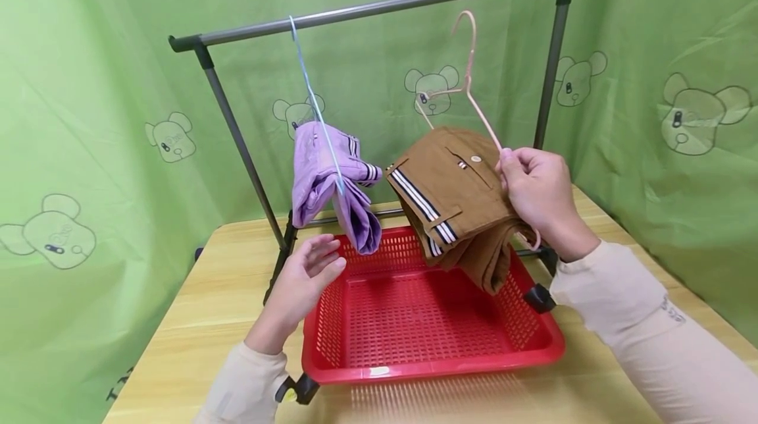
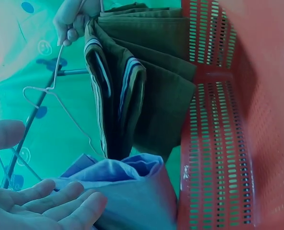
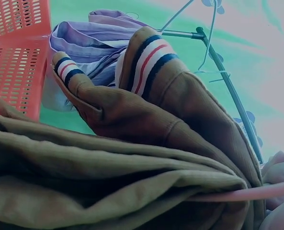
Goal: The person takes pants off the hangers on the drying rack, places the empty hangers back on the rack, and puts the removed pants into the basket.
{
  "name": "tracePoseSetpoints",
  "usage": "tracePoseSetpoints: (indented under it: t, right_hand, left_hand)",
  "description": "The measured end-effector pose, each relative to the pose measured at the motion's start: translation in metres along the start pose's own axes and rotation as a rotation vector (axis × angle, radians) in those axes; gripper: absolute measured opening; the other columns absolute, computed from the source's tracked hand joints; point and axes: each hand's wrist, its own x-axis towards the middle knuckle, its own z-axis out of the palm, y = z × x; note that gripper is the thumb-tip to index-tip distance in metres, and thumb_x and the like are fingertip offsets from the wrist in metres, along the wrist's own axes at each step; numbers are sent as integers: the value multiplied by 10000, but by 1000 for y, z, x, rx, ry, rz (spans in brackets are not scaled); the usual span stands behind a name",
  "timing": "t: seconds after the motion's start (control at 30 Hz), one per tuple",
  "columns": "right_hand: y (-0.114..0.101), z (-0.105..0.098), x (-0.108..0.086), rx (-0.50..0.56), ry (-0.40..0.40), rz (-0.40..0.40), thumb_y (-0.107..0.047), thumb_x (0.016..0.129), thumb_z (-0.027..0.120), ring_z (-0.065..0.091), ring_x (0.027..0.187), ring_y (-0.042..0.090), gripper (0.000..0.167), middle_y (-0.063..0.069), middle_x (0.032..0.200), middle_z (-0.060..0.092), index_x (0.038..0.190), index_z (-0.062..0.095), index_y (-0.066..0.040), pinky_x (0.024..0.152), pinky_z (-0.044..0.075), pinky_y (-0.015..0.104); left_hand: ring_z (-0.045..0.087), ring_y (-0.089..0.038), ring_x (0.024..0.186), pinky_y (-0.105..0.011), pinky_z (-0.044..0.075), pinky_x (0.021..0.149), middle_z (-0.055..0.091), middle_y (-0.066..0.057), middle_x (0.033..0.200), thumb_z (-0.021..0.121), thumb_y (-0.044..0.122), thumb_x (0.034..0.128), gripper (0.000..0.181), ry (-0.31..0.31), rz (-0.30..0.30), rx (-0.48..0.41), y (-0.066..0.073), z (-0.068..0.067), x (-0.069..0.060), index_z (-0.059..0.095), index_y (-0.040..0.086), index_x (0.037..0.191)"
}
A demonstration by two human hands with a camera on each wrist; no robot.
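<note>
My right hand (image 1: pixel 540 195) pinches the side of a pink hanger (image 1: pixel 472 75) near its lower corner. Folded brown trousers (image 1: pixel 456 180) with a striped waistband drape over that hanger, above the red basket. The hanger's hook appears just below the grey rail (image 1: pixel 379 10) in the head view. My left hand (image 1: pixel 303 279) holds nothing, its fingers relaxed, at the basket's left side below purple trousers (image 1: pixel 320 160). Those trousers hang from a blue hanger (image 1: pixel 308 81) hooked on the rail. In the left wrist view the left fingers (image 2: pixel 60 203) appear near the purple cloth.
A red perforated basket (image 1: pixel 432 368) sits in front of the rack, inside its feet. The rack's left post (image 1: pixel 239 141) and right post (image 1: pixel 552 68) rise from a wooden table (image 1: pixel 195 299). A green curtain (image 1: pixel 367 81) with bear-head prints surrounds the table.
</note>
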Motion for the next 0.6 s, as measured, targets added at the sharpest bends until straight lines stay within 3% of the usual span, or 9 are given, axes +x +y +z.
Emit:
tracePoseSetpoints:
  t: [0.27, 0.37, 0.6]
  right_hand:
    - [-1, 2, 1, 6, -1, -6, -267, 1022, 478, 459, 514, 98, 389, -49, 573, 565, 848, 659, 30, 514, 350, 247]
    - [-1, 2, 1, 14, -5, -2, -267, 1022, 478, 459, 511, 96, 388, -48, 575, 567, 851, 657, 32, 508, 351, 245]
    - [-1, 2, 0, 37, -1, 6, -251, 1023, 482, 460, 503, 83, 379, -46, 579, 565, 854, 646, 46, 479, 351, 231]
  left_hand:
    - [456, -372, 1288, -457, 392, 1050, 463, -244, 1404, 591, 91, 965, 495, -51, -29, -72, 9, 12, 13, 389, -51, 1395]
    - [462, -379, 1274, -433, 419, 1030, 446, -273, 1401, 535, 85, 993, 487, -95, -84, -179, 11, 20, 20, 344, -95, 1403]
    - [428, -415, 1299, -470, 388, 1049, 382, -295, 1439, 427, 210, 1045, 536, -280, -257, -518, 14, 42, 30, 216, -100, 1428]
